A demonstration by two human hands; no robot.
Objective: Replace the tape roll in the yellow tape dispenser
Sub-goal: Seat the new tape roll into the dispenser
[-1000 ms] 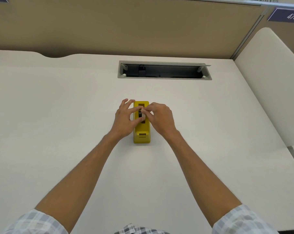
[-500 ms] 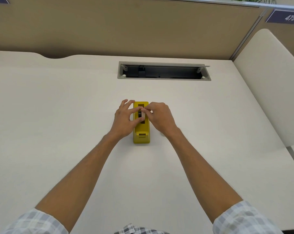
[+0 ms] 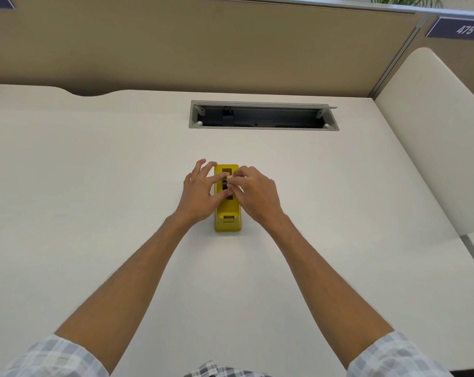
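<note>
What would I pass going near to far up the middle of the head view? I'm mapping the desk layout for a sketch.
Bare desk → the cutter end of the yellow tape dispenser → the left hand and right hand pinching the dark spool at its slot → open cable tray → tan partition wall.

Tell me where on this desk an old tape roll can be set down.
Bare white desk lies left of the left hand, and right of the right hand up to the cream side panel. Crowded: both hands over the yellow plastic tape dispenser.
</note>
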